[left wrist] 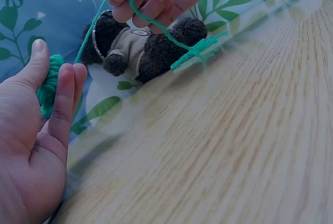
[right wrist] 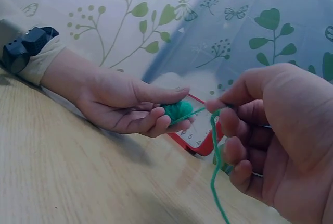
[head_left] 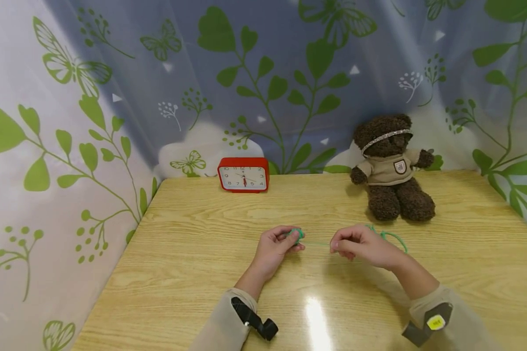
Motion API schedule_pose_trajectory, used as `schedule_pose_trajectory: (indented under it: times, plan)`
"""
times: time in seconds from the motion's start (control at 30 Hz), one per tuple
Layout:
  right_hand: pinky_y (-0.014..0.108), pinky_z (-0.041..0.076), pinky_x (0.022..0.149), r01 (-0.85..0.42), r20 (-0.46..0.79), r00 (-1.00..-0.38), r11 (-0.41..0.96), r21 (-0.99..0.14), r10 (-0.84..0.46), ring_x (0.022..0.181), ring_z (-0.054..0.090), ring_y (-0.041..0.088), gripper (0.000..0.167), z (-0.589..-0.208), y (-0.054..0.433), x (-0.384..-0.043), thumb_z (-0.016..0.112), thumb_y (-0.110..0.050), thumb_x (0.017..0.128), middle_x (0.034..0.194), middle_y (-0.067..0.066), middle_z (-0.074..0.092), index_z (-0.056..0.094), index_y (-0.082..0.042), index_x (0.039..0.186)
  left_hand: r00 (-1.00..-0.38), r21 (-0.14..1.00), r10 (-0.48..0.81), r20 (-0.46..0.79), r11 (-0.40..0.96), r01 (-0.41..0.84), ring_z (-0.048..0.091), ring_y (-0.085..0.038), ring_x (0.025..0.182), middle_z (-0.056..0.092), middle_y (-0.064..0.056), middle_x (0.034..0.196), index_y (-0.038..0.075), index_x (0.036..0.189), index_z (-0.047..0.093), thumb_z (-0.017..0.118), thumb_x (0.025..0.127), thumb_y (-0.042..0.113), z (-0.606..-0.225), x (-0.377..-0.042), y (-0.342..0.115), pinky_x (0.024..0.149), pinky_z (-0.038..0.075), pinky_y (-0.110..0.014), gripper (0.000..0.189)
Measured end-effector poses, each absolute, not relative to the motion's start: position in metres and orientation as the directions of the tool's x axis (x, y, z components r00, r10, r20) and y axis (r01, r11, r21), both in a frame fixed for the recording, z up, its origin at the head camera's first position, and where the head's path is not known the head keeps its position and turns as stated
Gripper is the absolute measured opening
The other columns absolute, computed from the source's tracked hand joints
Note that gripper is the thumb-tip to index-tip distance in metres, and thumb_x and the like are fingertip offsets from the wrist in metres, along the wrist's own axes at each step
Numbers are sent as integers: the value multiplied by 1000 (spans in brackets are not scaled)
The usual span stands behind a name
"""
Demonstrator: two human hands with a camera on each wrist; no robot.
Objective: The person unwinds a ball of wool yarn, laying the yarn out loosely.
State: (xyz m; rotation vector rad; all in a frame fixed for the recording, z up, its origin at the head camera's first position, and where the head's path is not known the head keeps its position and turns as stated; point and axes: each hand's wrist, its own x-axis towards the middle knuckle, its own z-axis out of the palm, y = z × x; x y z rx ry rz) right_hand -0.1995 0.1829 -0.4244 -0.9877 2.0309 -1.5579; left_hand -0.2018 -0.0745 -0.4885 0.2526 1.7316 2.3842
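Observation:
My left hand holds a small wound ball of green yarn between thumb and fingers, just above the table. From the ball a taut strand runs across to my right hand, which pinches it between thumb and fingertips. Past the pinch, the yarn tail hangs down slackly. In the left wrist view that tail leads to a loose bunch of green yarn on the table, near the bear. Part of this bunch is hidden behind my right hand in the head view.
A red alarm clock stands at the back of the wooden table. To its right a brown teddy bear in a beige top sits against the leaf-patterned curtain. Black straps with small devices circle both sleeves.

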Motion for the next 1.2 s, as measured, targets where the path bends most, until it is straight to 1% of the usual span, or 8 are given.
schedule_pose_trajectory:
  times: [0.17,0.33,0.47,0.7,0.8,0.93,1.1,1.2]
  plan:
    - [39,41,51,-296,123,-732,150,-943,-671,58,37,34,28,-422,190,-202,44,-8,106,64,18,43,63,12,98,-957,963,288,19,-264,-60,73,-10,84,71,-5,101,-14,127,57,67,94,3,-486,-201,-75,80,62,-24,38]
    - [39,44,53,-302,127,-770,181,-936,-625,58,40,33,29,-420,193,-203,46,-8,106,64,11,48,63,14,97,-955,971,295,17,-231,-55,68,-7,94,64,-21,124,-11,127,60,66,92,-3,-485,-200,-76,82,59,-20,36]
    - [39,44,53,-290,112,-778,194,-937,-619,58,41,32,30,-421,194,-203,46,-8,106,66,6,51,62,15,98,-964,974,266,25,-222,-36,63,-8,106,57,-23,136,-6,132,58,64,92,-4,-485,-200,-76,85,56,-16,40]
    - [39,42,51,-283,100,-775,201,-938,-625,57,40,32,31,-422,194,-203,45,-9,107,66,3,51,63,14,99,-964,969,266,28,-245,-39,64,-9,96,56,-21,130,-3,143,45,55,98,-1,-484,-201,-75,77,54,-19,47]
    - [40,41,50,-288,107,-771,195,-938,-627,57,40,31,30,-422,194,-203,45,-9,106,66,5,51,63,15,98,-959,962,284,20,-266,-59,64,-10,95,55,-13,127,-5,140,46,49,98,-5,-483,-201,-75,77,54,-18,43]
    - [39,43,51,-297,116,-780,201,-934,-614,57,42,31,30,-422,195,-203,46,-8,106,66,5,52,63,14,98,-959,956,282,16,-286,-68,61,-12,94,56,-11,125,-9,130,52,44,92,-9,-483,-200,-76,73,51,-17,39]
    - [38,44,52,-293,113,-791,209,-933,-602,58,42,31,30,-421,196,-204,46,-8,106,65,4,53,63,14,97,-966,954,258,-4,-288,-81,60,-12,91,58,-17,124,-7,125,58,50,100,3,-483,-201,-75,71,49,-19,28]
    - [38,44,51,-300,124,-792,205,-932,-598,57,42,31,29,-421,197,-205,46,-7,106,64,7,52,64,13,97,-972,966,234,-13,-248,-72,61,-10,91,58,-22,128,-5,127,59,57,102,11,-485,-202,-75,71,50,-18,30]
